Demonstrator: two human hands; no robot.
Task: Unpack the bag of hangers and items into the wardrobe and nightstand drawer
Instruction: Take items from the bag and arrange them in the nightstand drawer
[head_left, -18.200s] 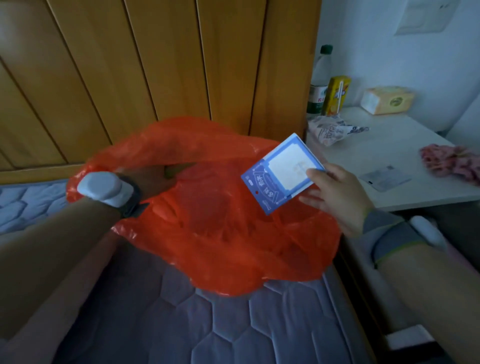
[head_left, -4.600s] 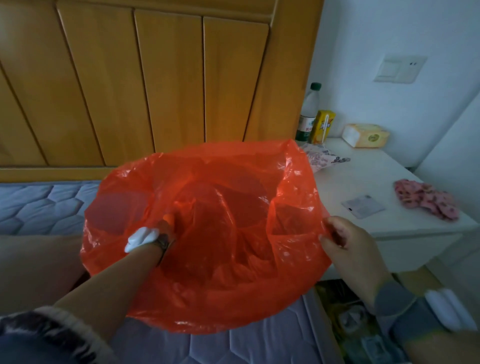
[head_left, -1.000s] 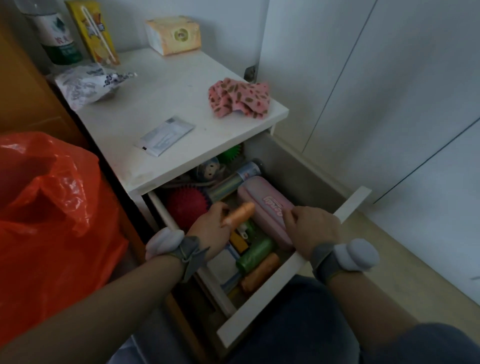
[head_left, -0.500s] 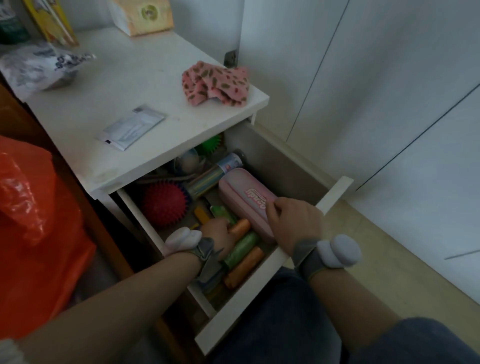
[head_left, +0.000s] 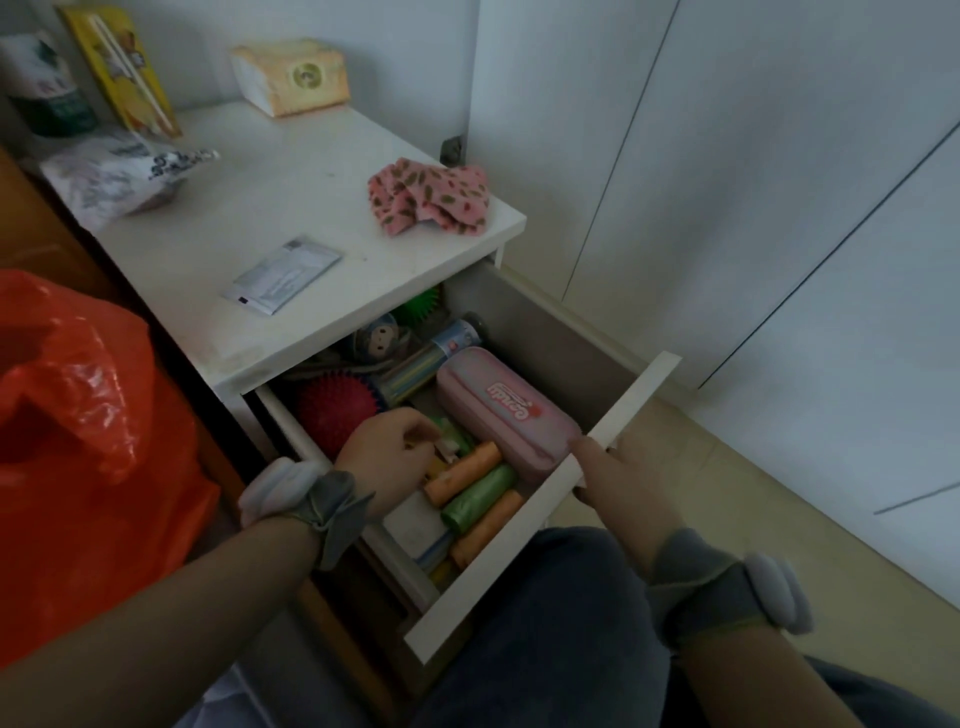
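Observation:
The white nightstand (head_left: 291, 197) has its drawer (head_left: 545, 499) pulled out. My left hand (head_left: 387, 457) hovers inside it with fingers loosely curled, right beside an orange roll (head_left: 465, 473) that lies free on the contents. A green roll (head_left: 480, 496) and a second orange roll (head_left: 488, 525) lie next to it, with a pink zip case (head_left: 506, 410) behind them. My right hand (head_left: 623, 483) grips the drawer's front panel, thumb on its top edge. The orange plastic bag (head_left: 78, 441) slumps at the left.
The drawer also holds a red spiky ball (head_left: 335, 410) and a striped tube (head_left: 415, 366). On the nightstand top lie a pink cloth (head_left: 431, 200), a sachet (head_left: 283, 273), a tissue pack (head_left: 291, 75), a yellow carton (head_left: 122, 70) and a crumpled wrapper (head_left: 114, 171). White wardrobe doors (head_left: 753, 208) stand at the right.
My left hand carried the orange roll into the drawer, laid it beside the green roll and let go. My right hand slid from the pink case to the drawer front.

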